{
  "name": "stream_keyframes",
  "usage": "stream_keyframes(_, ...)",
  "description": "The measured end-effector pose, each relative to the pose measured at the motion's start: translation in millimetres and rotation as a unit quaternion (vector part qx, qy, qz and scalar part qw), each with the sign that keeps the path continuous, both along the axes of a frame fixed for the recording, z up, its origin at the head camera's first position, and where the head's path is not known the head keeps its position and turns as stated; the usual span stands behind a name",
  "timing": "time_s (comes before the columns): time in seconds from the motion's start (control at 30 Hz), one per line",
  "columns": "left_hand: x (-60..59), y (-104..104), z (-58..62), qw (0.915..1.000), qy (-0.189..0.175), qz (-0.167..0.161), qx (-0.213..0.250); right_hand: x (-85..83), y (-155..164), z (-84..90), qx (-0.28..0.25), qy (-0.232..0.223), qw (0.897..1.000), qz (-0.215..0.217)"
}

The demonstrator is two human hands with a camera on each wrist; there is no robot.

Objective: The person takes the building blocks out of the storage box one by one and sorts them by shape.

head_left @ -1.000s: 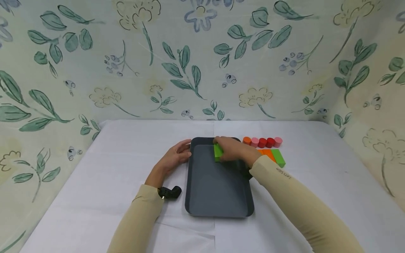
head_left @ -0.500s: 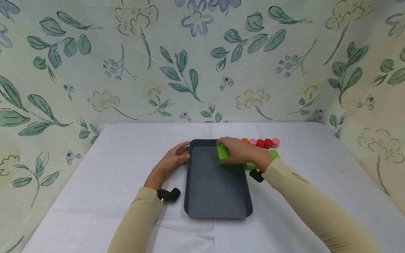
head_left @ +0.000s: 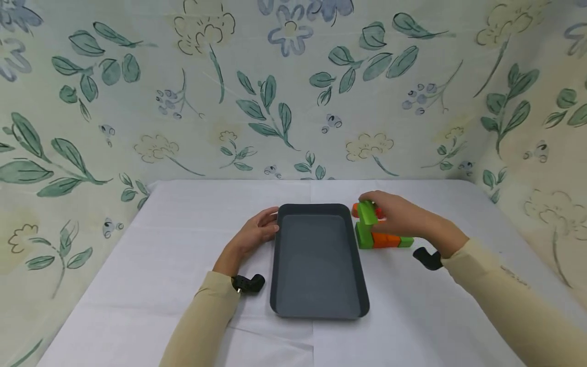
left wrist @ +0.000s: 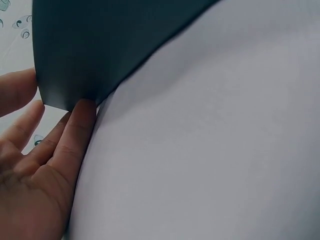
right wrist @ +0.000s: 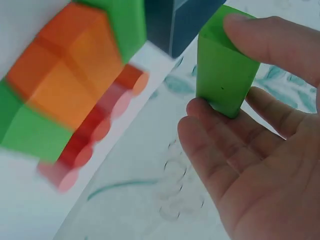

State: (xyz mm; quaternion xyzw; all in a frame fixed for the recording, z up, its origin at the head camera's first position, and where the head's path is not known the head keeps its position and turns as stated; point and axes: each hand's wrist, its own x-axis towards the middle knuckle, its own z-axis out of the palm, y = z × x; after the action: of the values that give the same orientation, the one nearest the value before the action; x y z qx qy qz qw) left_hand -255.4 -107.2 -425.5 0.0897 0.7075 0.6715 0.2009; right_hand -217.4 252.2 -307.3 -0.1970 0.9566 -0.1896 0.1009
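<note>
1. Since a second ago, the right hand (head_left: 399, 216) has carried the bright green rectangular block (head_left: 367, 212) out of the dark grey rectangular tray (head_left: 293, 306) and off to the tray's right; the left hand (head_left: 254, 233) has stayed at the tray's far-left corner.
2. Right grip: thumb and fingers (right wrist: 220, 150) pinch the green block, which hangs above the row of green and orange blocks (head_left: 384, 239) lying on the white-clothed surface (head_left: 160, 239).
3. Left grip: relaxed, fingers straight, fingertips (left wrist: 80, 117) touching the tray's edge, holding nothing.
4. The block's long axis stands near upright, slightly tilted, one short end pointing down towards the row.
5. Risk, as I judge it: the pinch sits at the block's upper part, so it could swing or slip and fall.
6. A drop or a low pass could knock the row or the red and pink cylinders (right wrist: 95, 135) behind, which would roll.
</note>
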Motion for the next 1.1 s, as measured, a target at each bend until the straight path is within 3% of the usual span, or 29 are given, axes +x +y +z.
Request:
stream_keyframes(0.2, 0.9, 2, 1.1, 1.0000, -0.006, 0.007, 0.000, 12.8, 62, -3.1, 0.018, 0.012, 0.998, -0.055)
stream_keyframes(0.5, 1.9, 3, 2.2, 0.9999, -0.003, 0.004, 0.012, 12.5, 137, -43.1, 0.017, -0.019, 0.995, -0.098)
stream_keyframes(0.77, 1.1, 3, -1.2, 0.9999, -0.007, 0.006, 0.008, 1.1, 145, -68.7, 0.016, -0.049, 0.993, -0.108)
stream_keyframes(1.1, 1.2, 3, 0.7, 0.9997, -0.015, 0.019, 0.001, -5.4, 129, -74.7, 0.005, -0.055, 0.994, -0.097)
